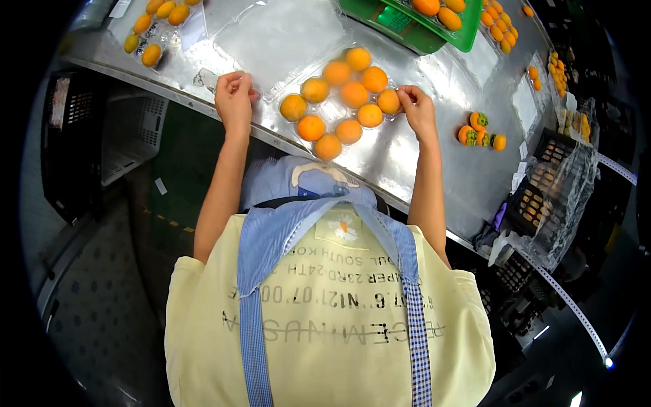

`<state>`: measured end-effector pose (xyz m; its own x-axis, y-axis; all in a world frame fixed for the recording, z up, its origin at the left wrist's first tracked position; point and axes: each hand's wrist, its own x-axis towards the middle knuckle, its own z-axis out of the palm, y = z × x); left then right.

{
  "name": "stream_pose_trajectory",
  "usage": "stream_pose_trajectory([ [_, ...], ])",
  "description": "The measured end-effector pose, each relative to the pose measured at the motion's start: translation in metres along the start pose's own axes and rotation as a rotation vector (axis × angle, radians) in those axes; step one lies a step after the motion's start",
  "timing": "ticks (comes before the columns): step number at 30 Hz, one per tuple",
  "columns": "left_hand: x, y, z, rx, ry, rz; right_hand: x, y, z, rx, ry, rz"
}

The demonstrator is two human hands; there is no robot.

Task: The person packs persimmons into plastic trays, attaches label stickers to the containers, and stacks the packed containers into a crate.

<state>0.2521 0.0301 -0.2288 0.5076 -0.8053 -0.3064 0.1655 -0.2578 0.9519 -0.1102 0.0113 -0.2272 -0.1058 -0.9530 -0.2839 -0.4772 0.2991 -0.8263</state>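
A clear plastic tray (pixel 331 108) with several orange fruits lies on the metal table in front of me. My right hand (pixel 415 108) is at the tray's right edge, fingers pinched together beside the rightmost fruit (pixel 388 101); what they grip is too small to make out. To the left of the tray, my left hand (pixel 236 95) is raised over the table edge with its fingers curled together. Anything between those fingers is hidden.
A green crate (pixel 413 30) with orange fruits stands at the top. Loose persimmons (pixel 479 132) with green tops sit to the right. More packed fruits (pixel 150 55) lie at upper left. Black crates (pixel 539 183) stand beyond the table's right side.
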Motion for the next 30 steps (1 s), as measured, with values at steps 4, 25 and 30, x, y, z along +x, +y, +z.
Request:
stream_pose_trajectory([
  [4, -0.032, 0.001, -0.002, -0.026, 0.016, 0.202, 0.001, -0.02, 0.001, -0.058, 0.032, -0.064],
  [25, -0.154, 0.004, 0.256, 0.412, -1.226, 0.638, -0.277, 0.135, -0.076, 0.486, 0.785, 0.5],
  [30, -0.207, -0.012, 0.314, 0.426, -1.389, 0.694, -0.314, 0.159, -0.087, 0.644, 1.116, 0.605],
])
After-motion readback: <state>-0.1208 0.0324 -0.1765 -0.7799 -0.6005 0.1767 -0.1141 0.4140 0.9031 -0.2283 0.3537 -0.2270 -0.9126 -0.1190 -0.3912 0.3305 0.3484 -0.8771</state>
